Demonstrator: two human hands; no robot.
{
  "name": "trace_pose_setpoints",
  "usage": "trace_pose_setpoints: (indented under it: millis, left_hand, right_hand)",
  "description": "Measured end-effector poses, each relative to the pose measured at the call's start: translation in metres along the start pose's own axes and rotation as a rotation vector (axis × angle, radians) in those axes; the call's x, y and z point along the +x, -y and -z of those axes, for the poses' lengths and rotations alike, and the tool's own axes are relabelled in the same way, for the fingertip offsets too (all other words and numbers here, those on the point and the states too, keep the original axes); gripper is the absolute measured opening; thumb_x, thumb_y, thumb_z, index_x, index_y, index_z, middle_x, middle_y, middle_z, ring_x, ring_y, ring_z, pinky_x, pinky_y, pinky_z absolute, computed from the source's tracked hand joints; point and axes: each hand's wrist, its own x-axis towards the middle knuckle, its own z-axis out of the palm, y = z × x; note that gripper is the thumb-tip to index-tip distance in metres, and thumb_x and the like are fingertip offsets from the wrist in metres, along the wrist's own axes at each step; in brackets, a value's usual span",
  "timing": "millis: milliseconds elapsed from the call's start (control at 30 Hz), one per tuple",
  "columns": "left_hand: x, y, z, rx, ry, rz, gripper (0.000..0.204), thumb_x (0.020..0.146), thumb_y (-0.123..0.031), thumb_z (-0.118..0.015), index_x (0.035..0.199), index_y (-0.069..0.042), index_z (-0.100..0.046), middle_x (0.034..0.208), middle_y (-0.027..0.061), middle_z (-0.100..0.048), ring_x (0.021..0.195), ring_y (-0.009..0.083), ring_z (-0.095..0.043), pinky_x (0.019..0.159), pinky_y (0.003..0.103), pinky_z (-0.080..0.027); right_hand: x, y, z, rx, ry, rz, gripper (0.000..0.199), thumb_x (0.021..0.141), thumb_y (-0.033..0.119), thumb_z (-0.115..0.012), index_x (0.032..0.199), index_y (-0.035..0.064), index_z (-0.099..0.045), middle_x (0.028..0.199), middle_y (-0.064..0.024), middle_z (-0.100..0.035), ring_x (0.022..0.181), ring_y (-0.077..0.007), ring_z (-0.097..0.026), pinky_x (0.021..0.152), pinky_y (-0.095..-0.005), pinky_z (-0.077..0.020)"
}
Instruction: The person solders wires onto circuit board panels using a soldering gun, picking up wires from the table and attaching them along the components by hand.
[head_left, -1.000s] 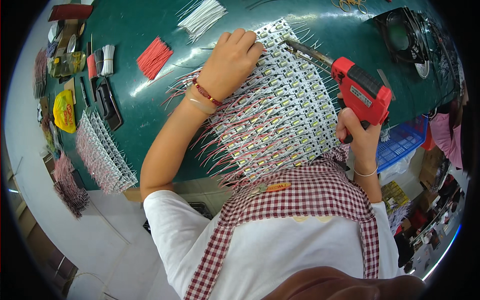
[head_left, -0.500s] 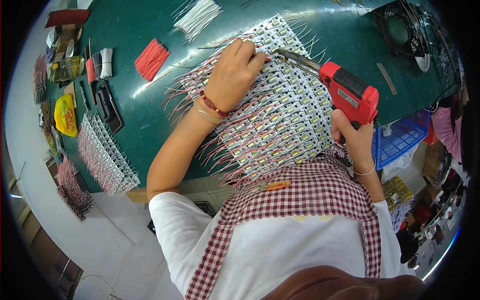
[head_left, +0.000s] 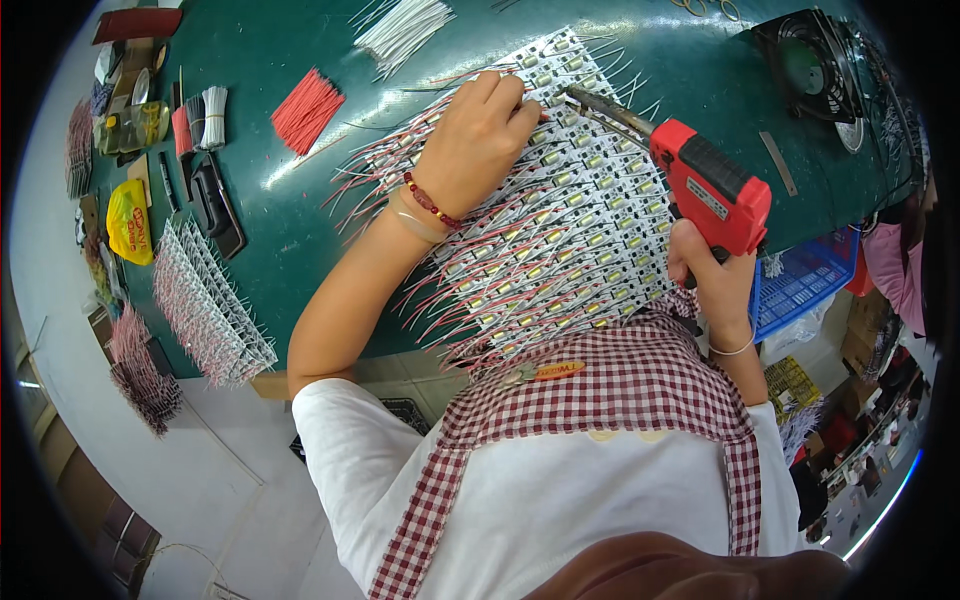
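A large sheet of white circuit boards with yellow components [head_left: 585,215] lies on the green table, its near end against my apron. Rows of red and white wires [head_left: 450,295] stick out along its left side. My left hand [head_left: 478,135] rests over the upper part of the sheet with thumb and fingers pinched together. A reddish sliver shows at the fingertips, but what they hold is hidden. My right hand [head_left: 708,265] is wrapped round the grip of a red and black soldering gun [head_left: 712,185]. Its dark tip points left, over the boards just right of my left fingertips.
Bundles of red wires [head_left: 308,112] and white wires [head_left: 405,35] lie beyond the sheet. Wired board stacks [head_left: 210,305] stand at the left edge, near a black-handled tool [head_left: 215,205]. A black fan [head_left: 805,65], a metal strip [head_left: 777,163] and a blue crate [head_left: 800,285] are on the right.
The soldering gun's tip has shifted slightly up and right, a little farther from my left fingertips. My left hand stays pinched at the sheet. The whole view has shifted slightly.
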Motion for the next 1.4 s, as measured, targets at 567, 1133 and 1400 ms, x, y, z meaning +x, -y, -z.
trace_pose_setpoints:
  millis: [567, 1133, 1400]
  left_hand:
    - [0.003, -0.001, 0.004, 0.018, 0.011, -0.023, 0.019, 0.070, -0.002, -0.058, 0.088, -0.002, -0.062, 0.082, 0.0087, -0.049, 0.080, 0.0246, -0.051, 0.073, 0.034, -0.045]
    - [-0.001, -0.013, 0.004, 0.001, 0.033, -0.040, 0.019, 0.072, -0.003, -0.059, 0.091, -0.004, -0.062, 0.081, 0.0074, -0.049, 0.078, 0.0240, -0.050, 0.071, 0.035, -0.043]
    - [-0.002, -0.012, 0.002, -0.019, 0.040, -0.043, 0.021, 0.071, -0.003, -0.059, 0.092, -0.003, -0.062, 0.081, 0.0082, -0.048, 0.078, 0.0240, -0.050, 0.072, 0.035, -0.043]
  right_hand:
    - [-0.005, -0.005, 0.004, -0.097, 0.015, -0.005, 0.021, 0.079, 0.011, -0.074, 0.092, -0.0005, -0.062, 0.078, -0.0025, -0.062, 0.056, -0.0068, -0.057, 0.048, -0.0208, -0.0462]
    - [-0.020, -0.020, 0.016, -0.006, 0.100, 0.073, 0.024, 0.090, 0.008, -0.056, 0.109, -0.0078, -0.054, 0.061, -0.0042, -0.054, 0.051, -0.0100, -0.051, 0.049, -0.0236, -0.0405]
    - [-0.023, -0.025, 0.014, -0.101, 0.069, 0.077, 0.011, 0.091, 0.006, -0.057, 0.096, -0.0031, -0.057, 0.061, -0.0024, -0.055, 0.052, -0.0086, -0.052, 0.048, -0.0226, -0.0401]
